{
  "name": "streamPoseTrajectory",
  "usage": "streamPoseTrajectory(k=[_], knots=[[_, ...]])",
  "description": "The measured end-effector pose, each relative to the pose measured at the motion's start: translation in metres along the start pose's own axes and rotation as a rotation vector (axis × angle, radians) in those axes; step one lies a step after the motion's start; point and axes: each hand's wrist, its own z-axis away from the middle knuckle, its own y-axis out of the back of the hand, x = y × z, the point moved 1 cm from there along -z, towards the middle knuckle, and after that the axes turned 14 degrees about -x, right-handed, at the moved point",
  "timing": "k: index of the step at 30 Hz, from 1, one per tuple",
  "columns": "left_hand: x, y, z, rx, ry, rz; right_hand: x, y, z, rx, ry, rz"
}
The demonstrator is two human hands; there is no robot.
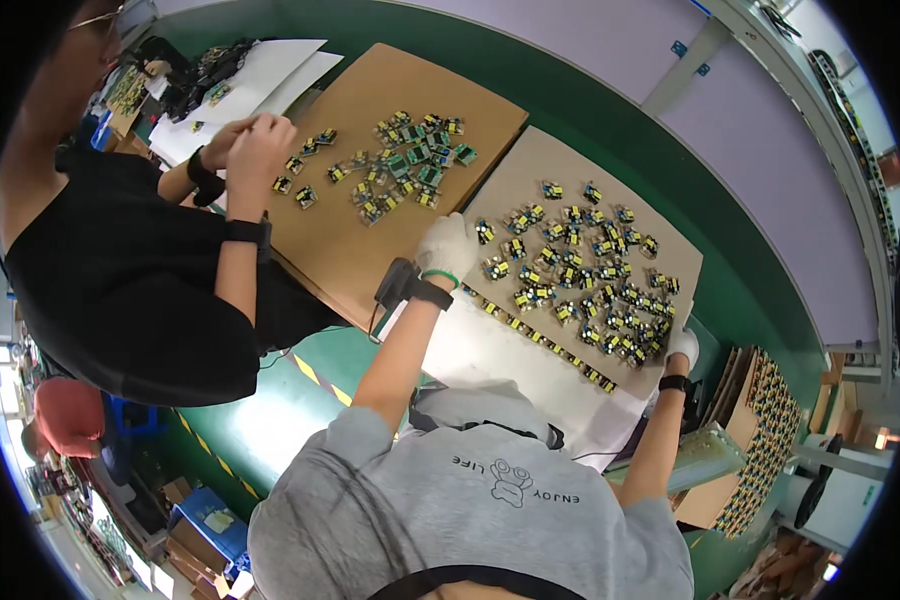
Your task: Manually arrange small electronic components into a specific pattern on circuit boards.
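A greyish-brown cardboard sheet (530, 160) lies in front of me, bearing many small circuit modules (570, 260) with yellow and black parts. At its left edge, my left hand (450, 246), in a white glove, is closed on the border. My right hand (683, 347), also gloved, grips the sheet's right edge near its close corner; its fingers are partly hidden. Along the near side runs a straight row of similar modules (540, 340), between my two hands.
To the left, a brown board (390, 80) carries green and yellow modules (410, 160). A co-worker in a black shirt (130, 290) stands there, hands together above that board's edge. More modules cover a board (760, 440) at lower right, beside a clear tray (705, 460).
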Motion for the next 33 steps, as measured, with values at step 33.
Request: streamPoseTrajectory(k=[33], knots=[[0.018,0.02,-0.051,-0.234,-0.119,0.194,0.019,-0.013,-0.002,0.046,0.239,-0.97]])
